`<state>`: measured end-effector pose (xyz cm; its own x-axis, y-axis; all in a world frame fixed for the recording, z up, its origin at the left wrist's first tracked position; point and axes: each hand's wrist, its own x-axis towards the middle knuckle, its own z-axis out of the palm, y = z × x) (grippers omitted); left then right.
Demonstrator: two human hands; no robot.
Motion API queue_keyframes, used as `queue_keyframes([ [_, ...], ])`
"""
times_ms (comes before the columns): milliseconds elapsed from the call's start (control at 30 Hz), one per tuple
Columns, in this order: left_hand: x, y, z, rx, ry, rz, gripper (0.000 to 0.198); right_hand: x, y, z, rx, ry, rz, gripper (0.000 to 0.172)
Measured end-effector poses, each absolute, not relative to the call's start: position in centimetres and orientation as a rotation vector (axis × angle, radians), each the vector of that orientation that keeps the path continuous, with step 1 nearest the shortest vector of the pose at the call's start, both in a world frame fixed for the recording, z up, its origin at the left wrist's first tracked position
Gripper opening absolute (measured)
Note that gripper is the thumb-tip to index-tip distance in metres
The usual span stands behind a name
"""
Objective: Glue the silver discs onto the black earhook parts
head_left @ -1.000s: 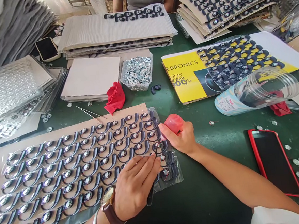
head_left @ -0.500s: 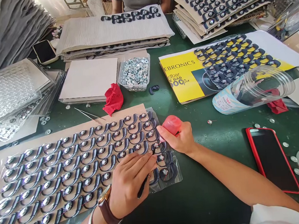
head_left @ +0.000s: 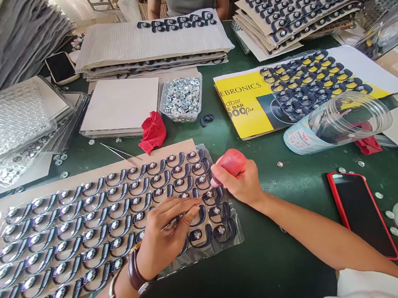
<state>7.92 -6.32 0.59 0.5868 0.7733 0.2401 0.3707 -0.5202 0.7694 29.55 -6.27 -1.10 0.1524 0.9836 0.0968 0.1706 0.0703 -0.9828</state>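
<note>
My left hand (head_left: 167, 235), wearing a watch and a bangle, is closed around thin tweezers (head_left: 172, 224). Their dark tip reaches a black hook-shaped piece with a round silver disc (head_left: 208, 195) near the right end of the tray. My right hand (head_left: 244, 182) grips a red squeeze bottle (head_left: 233, 161), its nozzle pointing down at that same piece. Rows of similar black hooks with silver discs fill the clear plastic tray (head_left: 237, 237), which lies on brown card. My left hand covers some of these pieces.
Behind the tray are a red cloth (head_left: 153, 132), a second pair of tweezers (head_left: 119, 152) and a tub of metal washers (head_left: 182, 98). A clear jar (head_left: 307, 134) lies on its side at right, beyond a red-cased phone (head_left: 365, 214). Another person (head_left: 188, 0) sits opposite.
My left hand has turned and shifted slightly left, so the tweezers lie flatter and more hooks show below it. My right hand and the bottle have moved slightly right and up.
</note>
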Motion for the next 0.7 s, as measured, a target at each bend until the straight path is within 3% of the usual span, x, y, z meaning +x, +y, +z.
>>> queue_keyframes([
  [333,7.3,-4.9,0.7,2.748,0.647,0.729,0.033,30.1,-2.5,-2.3,-1.234,-1.318,0.896,0.03],
  [700,9.2,-6.1,0.0,3.089,0.599,0.658,0.027,29.6,-3.1,-3.6,-1.268,-1.443,0.925,0.026],
])
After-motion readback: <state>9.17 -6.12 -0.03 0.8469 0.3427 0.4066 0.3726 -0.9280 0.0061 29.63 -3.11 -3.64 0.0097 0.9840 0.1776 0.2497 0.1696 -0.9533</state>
